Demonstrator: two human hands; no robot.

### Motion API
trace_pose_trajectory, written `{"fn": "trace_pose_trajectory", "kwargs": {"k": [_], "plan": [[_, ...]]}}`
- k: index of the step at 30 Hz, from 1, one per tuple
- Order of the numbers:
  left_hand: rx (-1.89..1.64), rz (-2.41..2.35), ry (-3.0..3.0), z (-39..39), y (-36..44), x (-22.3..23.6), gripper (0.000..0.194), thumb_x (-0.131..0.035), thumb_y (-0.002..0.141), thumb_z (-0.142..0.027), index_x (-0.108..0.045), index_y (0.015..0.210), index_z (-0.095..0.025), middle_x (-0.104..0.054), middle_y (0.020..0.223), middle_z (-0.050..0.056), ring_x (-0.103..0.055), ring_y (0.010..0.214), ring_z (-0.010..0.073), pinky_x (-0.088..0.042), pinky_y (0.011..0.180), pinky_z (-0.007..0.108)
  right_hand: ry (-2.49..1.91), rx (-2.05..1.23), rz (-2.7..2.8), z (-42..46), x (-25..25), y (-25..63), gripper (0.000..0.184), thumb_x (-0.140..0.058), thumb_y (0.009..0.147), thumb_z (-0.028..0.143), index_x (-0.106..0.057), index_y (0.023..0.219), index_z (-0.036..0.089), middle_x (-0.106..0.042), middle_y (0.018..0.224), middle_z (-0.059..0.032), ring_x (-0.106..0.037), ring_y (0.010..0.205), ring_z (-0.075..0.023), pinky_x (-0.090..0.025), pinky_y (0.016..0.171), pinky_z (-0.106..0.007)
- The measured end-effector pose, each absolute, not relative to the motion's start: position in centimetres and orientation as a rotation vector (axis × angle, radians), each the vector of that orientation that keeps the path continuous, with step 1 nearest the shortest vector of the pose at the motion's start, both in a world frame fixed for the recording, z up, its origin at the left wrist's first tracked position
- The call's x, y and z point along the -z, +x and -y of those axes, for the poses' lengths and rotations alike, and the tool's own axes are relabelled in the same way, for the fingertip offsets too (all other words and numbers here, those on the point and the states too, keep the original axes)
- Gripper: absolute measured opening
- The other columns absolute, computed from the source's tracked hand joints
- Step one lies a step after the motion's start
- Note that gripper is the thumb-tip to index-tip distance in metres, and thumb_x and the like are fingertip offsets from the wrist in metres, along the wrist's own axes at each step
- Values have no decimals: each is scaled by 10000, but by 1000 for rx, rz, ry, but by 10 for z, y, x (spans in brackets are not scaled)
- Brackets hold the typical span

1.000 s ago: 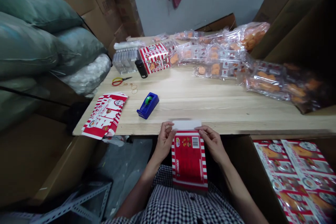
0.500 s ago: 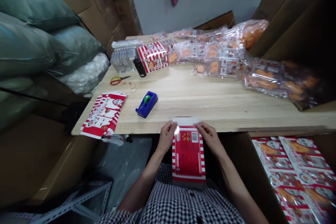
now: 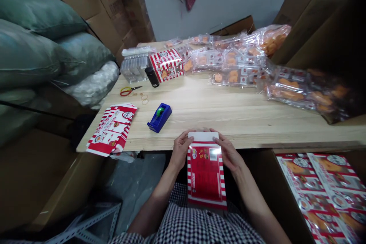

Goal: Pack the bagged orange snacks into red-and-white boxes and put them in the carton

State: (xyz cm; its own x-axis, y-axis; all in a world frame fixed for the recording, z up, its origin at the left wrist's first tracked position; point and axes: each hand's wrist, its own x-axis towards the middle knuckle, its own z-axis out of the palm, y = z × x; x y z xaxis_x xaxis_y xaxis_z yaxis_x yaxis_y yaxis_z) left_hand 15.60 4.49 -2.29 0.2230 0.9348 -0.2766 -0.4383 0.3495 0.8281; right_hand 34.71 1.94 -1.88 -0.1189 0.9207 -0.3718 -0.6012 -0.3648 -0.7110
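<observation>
One flat red-and-white carton blank hangs over the front edge of the pine table, its white flap resting on the tabletop. The left hand and right hand pinch the blank, one at each side, just below the flap.

On the table are one pile of blanks, one blue tape dispenser, one pair of scissors, one assembled box (printed likewise) and one black canister. Sealed bags of orange biscuits lie behind. An open cardboard carton at right holds printed blanks.
</observation>
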Motion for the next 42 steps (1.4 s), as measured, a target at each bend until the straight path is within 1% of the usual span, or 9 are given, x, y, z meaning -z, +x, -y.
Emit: {"fn": "trace_pose_trajectory", "kwargs": {"k": [4, 11, 16, 19, 24, 26, 29, 35, 42], "plan": [[-1047, -866, 603, -45, 155, 24, 332, -791, 744, -299, -718, 1039, -164, -749, 952, 52, -686, 733, 152, -518, 691, 248, -996, -1785, 425, -21, 20, 352, 443, -854, 716, 312, -717, 1132, 243, -779, 1081, -49, -739, 970, -258, -590, 870, -377], [-864, -761, 915, -43, 135, 29, 358, -749, 821, -298, -726, 1146, -151, -738, 1153, 118, -704, 993, 232, -526, 880, 318, -1119, -1606, 542, -7, 25, 358, 235, -863, 709, 319, -768, 899, 218, -787, 1044, -61, -747, 791, -219, -619, 661, -313], [-828, -806, 1034, -40, 124, 40, 251, -758, 810, -319, -763, 992, -146, -721, 1203, 136, -678, 1100, 271, -514, 955, 385, -987, -1647, 674, 9, 36, 368, 177, -837, 758, 329, -729, 857, 230, -773, 1107, -64, -699, 1090, -237, -549, 950, -371], [-831, -835, 1065, -37, 122, 45, 247, -755, 810, -349, -761, 939, -139, -736, 1157, 147, -685, 1085, 274, -511, 955, 398, -966, -1699, 766, 14, 38, 376, 197, -820, 780, 346, -698, 883, 230, -752, 1159, -73, -677, 1134, -236, -513, 985, -390], [-778, -797, 1139, -35, 134, 43, 268, -766, 806, -324, -711, 999, -145, -727, 1153, 125, -699, 998, 228, -532, 880, 340, -1158, -1489, 955, 7, 33, 374, 247, -840, 750, 355, -638, 774, 216, -766, 936, -29, -693, 780, -160, -537, 735, -279], [-783, -799, 1148, -36, 140, 42, 287, -775, 798, -315, -681, 1015, -152, -742, 1058, 92, -704, 896, 196, -537, 799, 295, -1201, -1405, 1066, 2, 31, 370, 244, -834, 752, 356, -640, 759, 209, -752, 900, -23, -669, 741, -154, -518, 684, -258], [-787, -794, 1132, -41, 146, 45, 305, -782, 789, -324, -670, 1012, -148, -741, 909, 51, -695, 803, 173, -526, 748, 263, -1184, -1439, 1072, -2, 31, 365, 196, -762, 820, 392, -671, 826, 219, -758, 1020, -42, -692, 816, -184, -532, 699, -279], [-750, -754, 1102, -49, 149, 50, 396, -786, 784, -282, -695, 1146, -150, -754, 1015, 81, -710, 903, 207, -533, 838, 302, -1183, -1440, 1061, -9, 34, 359, 257, -713, 855, 370, -769, 1073, 245, -740, 1188, -67, -650, 1168, -286, -500, 1006, -413], [-729, -722, 1049, -49, 148, 49, 370, -713, 849, -305, -717, 1189, -158, -740, 1152, 116, -691, 1044, 258, -516, 939, 366, -1075, -1689, 836, -3, 37, 373, 305, -779, 803, 387, -778, 1075, 249, -750, 1179, -82, -688, 1125, -285, -528, 988, -410]]}}
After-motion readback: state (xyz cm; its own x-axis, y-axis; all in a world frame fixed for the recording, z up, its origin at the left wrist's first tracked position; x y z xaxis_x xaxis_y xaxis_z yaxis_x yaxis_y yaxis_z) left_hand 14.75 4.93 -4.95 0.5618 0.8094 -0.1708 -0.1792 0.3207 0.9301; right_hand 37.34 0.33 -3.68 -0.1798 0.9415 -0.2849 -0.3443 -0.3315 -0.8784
